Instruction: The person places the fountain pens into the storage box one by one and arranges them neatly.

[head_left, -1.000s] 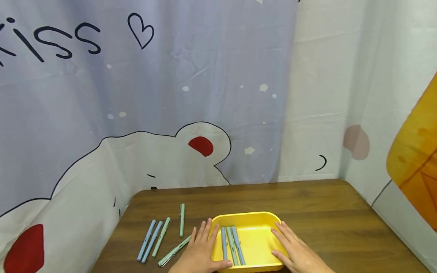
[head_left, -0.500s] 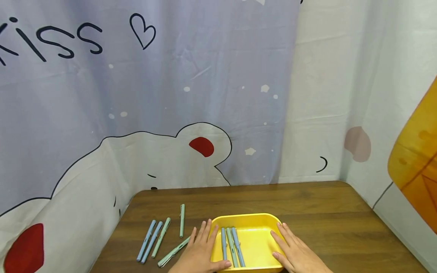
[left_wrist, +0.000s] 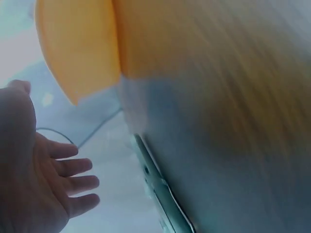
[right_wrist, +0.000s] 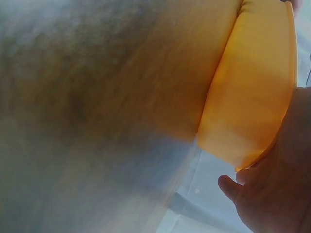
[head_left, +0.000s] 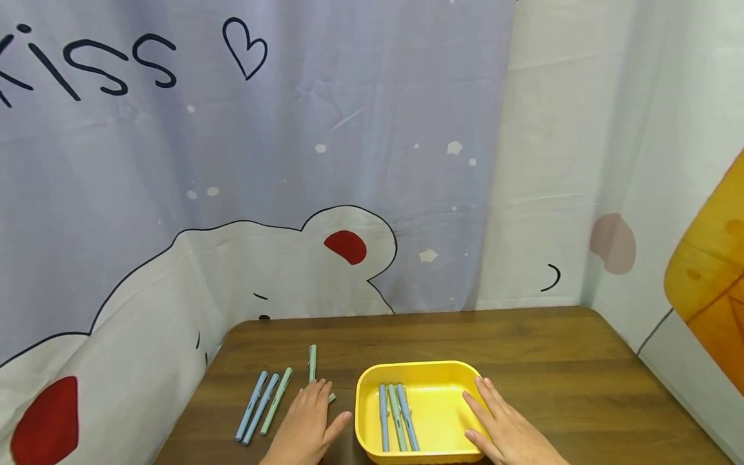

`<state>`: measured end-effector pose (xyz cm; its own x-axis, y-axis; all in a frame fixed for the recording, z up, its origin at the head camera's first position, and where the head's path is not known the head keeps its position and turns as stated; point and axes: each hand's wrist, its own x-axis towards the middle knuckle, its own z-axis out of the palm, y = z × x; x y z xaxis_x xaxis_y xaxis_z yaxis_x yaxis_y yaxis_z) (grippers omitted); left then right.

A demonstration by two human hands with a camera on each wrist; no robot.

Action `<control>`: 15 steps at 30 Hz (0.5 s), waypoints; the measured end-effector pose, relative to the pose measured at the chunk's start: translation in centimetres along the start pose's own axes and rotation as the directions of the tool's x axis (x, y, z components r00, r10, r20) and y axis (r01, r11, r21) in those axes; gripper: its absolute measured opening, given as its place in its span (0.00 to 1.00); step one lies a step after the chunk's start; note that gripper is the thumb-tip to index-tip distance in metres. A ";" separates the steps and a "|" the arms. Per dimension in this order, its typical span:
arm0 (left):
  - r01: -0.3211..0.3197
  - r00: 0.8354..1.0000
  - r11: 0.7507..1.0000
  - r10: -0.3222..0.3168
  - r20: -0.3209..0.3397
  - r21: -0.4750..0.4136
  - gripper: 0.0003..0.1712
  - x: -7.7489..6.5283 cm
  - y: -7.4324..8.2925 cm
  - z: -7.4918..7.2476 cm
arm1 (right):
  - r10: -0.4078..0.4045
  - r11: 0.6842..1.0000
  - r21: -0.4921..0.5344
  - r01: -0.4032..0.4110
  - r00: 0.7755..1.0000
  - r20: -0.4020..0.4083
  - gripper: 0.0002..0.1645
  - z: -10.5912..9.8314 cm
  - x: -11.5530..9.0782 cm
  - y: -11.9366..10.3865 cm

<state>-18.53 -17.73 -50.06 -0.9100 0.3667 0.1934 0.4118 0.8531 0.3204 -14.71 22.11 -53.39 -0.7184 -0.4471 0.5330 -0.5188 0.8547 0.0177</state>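
My left hand (head_left: pixel 305 423) hovers left of the yellow tray (head_left: pixel 430 456), over a green pen (head_left: pixel 332 398) that it mostly hides in the head view. In the left wrist view its fingers are relaxed and hold nothing, while the green pen (left_wrist: pixel 163 189) lies on the table. My right hand (head_left: pixel 508 426) rests at the tray's right rim with fingers extended over it. Inside the tray, at its left side, a green pen (head_left: pixel 398 416) lies between a blue pen (head_left: pixel 383 416) and another blue pen (head_left: pixel 408 416).
On the brown table (head_left: pixel 552 361), two blue pens and a green pen (head_left: pixel 276 402) lie side by side at the left. Farther back is one more green pen (head_left: pixel 312 361), partly behind my left hand. A printed curtain (head_left: pixel 349 161) hangs behind the table.
My left hand has left the tray's left rim and moved left, over the slanted green pen. My right hand stays at the tray's right rim.
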 end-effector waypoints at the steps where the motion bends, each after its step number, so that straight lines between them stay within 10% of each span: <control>1: 0.006 1.000 1.000 -0.006 0.001 0.003 0.42 0.0 -0.4 -0.1 | 0.004 1.000 -0.003 -0.004 1.000 0.003 0.36 -0.1 0.0 0.0; 15: 0.187 0.975 0.982 -0.188 0.115 0.016 0.43 -0.4 -2.4 -0.4 | 0.054 0.995 0.077 -0.058 0.997 0.054 0.35 0.1 -0.1 0.0</control>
<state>-19.10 -20.12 -50.51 -0.9705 0.2400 0.0218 0.2332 0.9126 0.3358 -14.66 22.10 -53.51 -0.7690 -0.4140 0.4870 -0.5105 0.8563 -0.0781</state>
